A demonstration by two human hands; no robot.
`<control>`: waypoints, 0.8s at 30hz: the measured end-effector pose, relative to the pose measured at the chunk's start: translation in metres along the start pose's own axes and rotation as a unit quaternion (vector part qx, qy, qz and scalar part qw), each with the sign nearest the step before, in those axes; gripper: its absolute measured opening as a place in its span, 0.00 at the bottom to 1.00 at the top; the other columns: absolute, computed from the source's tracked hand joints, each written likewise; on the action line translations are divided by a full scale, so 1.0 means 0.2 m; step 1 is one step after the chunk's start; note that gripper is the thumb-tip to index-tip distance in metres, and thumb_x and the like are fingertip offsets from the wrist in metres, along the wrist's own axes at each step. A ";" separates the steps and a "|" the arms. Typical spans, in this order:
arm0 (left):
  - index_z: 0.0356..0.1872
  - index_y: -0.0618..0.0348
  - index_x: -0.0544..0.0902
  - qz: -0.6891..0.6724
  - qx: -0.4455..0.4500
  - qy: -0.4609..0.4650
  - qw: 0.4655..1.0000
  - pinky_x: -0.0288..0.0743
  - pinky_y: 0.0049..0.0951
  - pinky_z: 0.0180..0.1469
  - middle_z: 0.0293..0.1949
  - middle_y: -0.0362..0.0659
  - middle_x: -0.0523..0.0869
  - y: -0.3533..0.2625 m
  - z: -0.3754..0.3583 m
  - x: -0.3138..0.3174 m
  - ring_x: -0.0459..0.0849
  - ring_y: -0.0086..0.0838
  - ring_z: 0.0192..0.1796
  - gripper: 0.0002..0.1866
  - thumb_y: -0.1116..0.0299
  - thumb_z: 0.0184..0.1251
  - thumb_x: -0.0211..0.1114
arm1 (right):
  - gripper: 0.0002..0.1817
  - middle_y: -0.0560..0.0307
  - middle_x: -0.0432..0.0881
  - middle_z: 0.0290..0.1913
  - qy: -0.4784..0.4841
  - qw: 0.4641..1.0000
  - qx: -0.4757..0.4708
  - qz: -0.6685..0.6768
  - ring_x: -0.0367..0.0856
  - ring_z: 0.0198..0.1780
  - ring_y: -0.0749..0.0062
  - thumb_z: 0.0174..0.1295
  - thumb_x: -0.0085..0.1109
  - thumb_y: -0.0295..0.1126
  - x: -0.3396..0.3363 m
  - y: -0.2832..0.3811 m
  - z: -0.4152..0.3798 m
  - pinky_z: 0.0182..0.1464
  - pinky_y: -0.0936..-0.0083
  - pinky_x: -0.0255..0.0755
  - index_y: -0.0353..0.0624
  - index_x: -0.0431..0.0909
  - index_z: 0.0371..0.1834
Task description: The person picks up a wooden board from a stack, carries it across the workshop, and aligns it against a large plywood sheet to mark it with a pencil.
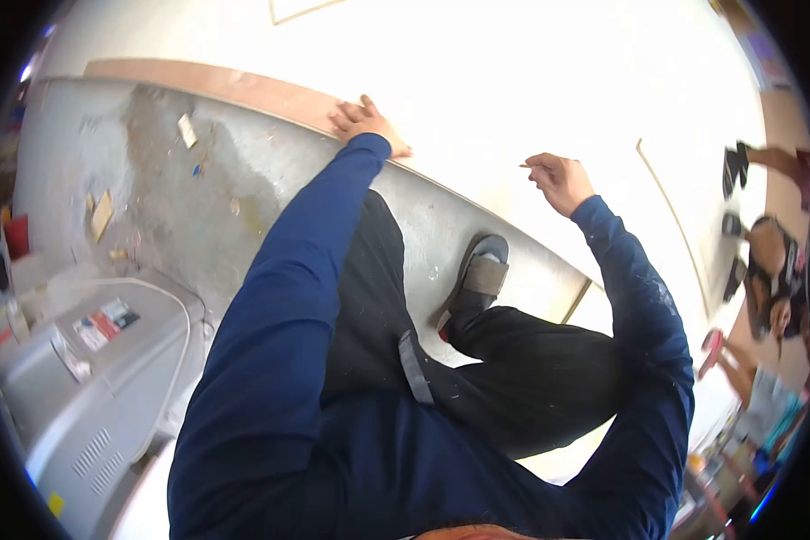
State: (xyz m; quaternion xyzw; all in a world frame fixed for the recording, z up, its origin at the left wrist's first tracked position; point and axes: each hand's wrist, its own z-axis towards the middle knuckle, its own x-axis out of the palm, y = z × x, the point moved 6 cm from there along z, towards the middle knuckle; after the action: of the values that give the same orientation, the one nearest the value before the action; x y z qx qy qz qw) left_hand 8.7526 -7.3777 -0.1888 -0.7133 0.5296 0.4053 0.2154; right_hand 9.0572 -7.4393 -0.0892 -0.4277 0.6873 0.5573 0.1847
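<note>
My left hand (366,124) presses down with its fingers spread on a reddish-brown wooden strip (216,79), at the near edge of a large, brightly lit white surface (504,81). To the right, my right hand (560,183) is closed in a pinch over the same white surface. A short, thin pencil-like stick (525,166) pokes out leftward from its fingertips; the rest of it is hidden in the fingers. Both forearms wear dark blue sleeves.
Small wood scraps (186,130) lie on the grey concrete floor (243,171). At the lower left stands a grey machine housing (108,360) with a pale cord. My sandalled foot (486,270) is below the white surface's edge. Several people (774,261) are at the far right.
</note>
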 end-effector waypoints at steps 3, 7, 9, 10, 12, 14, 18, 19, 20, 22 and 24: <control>0.74 0.58 0.33 -0.011 0.040 0.001 0.999 0.36 0.53 0.74 0.72 0.67 0.34 0.01 -0.02 -0.02 0.34 0.65 0.74 0.70 0.38 0.41 0.74 | 0.12 0.48 0.85 0.34 0.049 0.994 -0.099 0.003 0.85 0.36 0.62 0.60 0.52 0.27 0.04 0.24 0.25 0.42 0.71 0.78 0.37 0.81 0.44; 0.74 0.58 0.34 -0.056 0.057 -0.023 0.997 0.36 0.54 0.73 0.73 0.66 0.36 0.01 -0.08 -0.07 0.35 0.64 0.74 0.71 0.40 0.37 0.76 | 0.11 0.51 0.86 0.33 0.102 0.974 -0.196 -0.046 0.86 0.36 0.67 0.61 0.53 0.24 -0.02 0.57 0.40 0.40 0.75 0.78 0.36 0.81 0.44; 0.74 0.58 0.35 -0.076 0.047 -0.034 0.995 0.36 0.54 0.73 0.73 0.66 0.36 0.03 -0.08 -0.07 0.35 0.63 0.74 0.71 0.41 0.36 0.77 | 0.11 0.50 0.86 0.31 0.128 0.965 -0.229 -0.025 0.86 0.34 0.69 0.60 0.54 0.24 -0.03 0.67 0.46 0.40 0.75 0.78 0.35 0.80 0.45; 0.74 0.58 0.36 -0.079 0.054 -0.038 0.995 0.37 0.52 0.74 0.73 0.65 0.37 0.03 -0.07 -0.06 0.35 0.62 0.74 0.72 0.40 0.34 0.77 | 0.12 0.48 0.85 0.30 0.140 0.959 -0.245 0.014 0.85 0.31 0.64 0.59 0.52 0.25 -0.03 0.71 0.50 0.38 0.71 0.78 0.35 0.81 0.44; 0.74 0.58 0.36 -0.091 0.041 -0.052 0.994 0.37 0.51 0.74 0.73 0.64 0.38 0.04 -0.04 -0.04 0.36 0.62 0.75 0.73 0.40 0.33 0.78 | 0.12 0.50 0.85 0.28 0.173 0.952 -0.245 0.066 0.84 0.28 0.69 0.62 0.53 0.26 0.01 0.73 0.63 0.36 0.73 0.78 0.33 0.80 0.45; 0.74 0.58 0.36 -0.094 0.047 -0.055 0.993 0.37 0.51 0.74 0.73 0.64 0.39 0.02 -0.04 -0.03 0.35 0.61 0.75 0.76 0.40 0.27 0.80 | 0.11 0.52 0.83 0.24 0.199 0.952 -0.210 0.101 0.82 0.25 0.74 0.64 0.53 0.27 0.05 0.78 0.73 0.33 0.76 0.77 0.32 0.81 0.43; 0.74 0.58 0.37 -0.094 0.035 -0.029 0.995 0.36 0.51 0.74 0.74 0.61 0.39 0.03 -0.01 0.00 0.35 0.60 0.75 0.62 0.45 0.47 0.71 | 0.08 0.54 0.83 0.26 0.212 0.932 -0.268 0.119 0.81 0.28 0.77 0.63 0.52 0.22 0.20 0.90 0.90 0.32 0.81 0.77 0.31 0.79 0.41; 0.74 0.54 0.41 -0.124 0.025 -0.087 0.988 0.34 0.51 0.74 0.75 0.57 0.40 0.01 0.12 0.12 0.34 0.59 0.75 0.50 0.50 0.58 0.62 | 0.08 0.53 0.84 0.27 0.223 0.927 -0.282 0.111 0.83 0.29 0.76 0.62 0.52 0.21 0.26 0.93 0.94 0.33 0.81 0.77 0.31 0.79 0.41; 0.74 0.51 0.45 -0.152 0.014 -0.142 0.978 0.32 0.51 0.75 0.75 0.53 0.41 0.01 0.19 0.19 0.33 0.58 0.75 0.39 0.55 0.68 0.53 | 0.09 0.52 0.84 0.29 0.233 0.919 -0.308 0.079 0.83 0.29 0.76 0.61 0.52 0.22 0.29 1.01 0.94 0.35 0.80 0.78 0.32 0.79 0.41; 0.74 0.49 0.49 -0.158 0.010 -0.122 0.980 0.31 0.53 0.74 0.76 0.52 0.42 0.01 0.17 0.17 0.34 0.58 0.75 0.32 0.59 0.71 0.45 | 0.08 0.51 0.85 0.28 0.266 0.884 -0.385 0.009 0.84 0.29 0.75 0.61 0.53 0.23 0.41 1.13 0.97 0.36 0.78 0.77 0.32 0.80 0.40; 0.73 0.47 0.52 -0.162 0.013 -0.101 0.982 0.30 0.55 0.74 0.76 0.50 0.44 0.02 0.14 0.12 0.35 0.57 0.75 0.27 0.63 0.74 0.37 | 0.08 0.50 0.84 0.28 0.311 0.848 -0.429 -0.020 0.85 0.29 0.72 0.61 0.55 0.26 0.55 1.25 1.01 0.35 0.76 0.77 0.35 0.81 0.39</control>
State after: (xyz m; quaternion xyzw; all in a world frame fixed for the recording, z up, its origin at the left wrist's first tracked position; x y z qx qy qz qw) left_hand 8.7418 -7.3722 -0.2235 -0.7420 0.3880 0.4280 0.3401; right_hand 8.7517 -7.2915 -0.0815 -0.6291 0.3923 0.6305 -0.2298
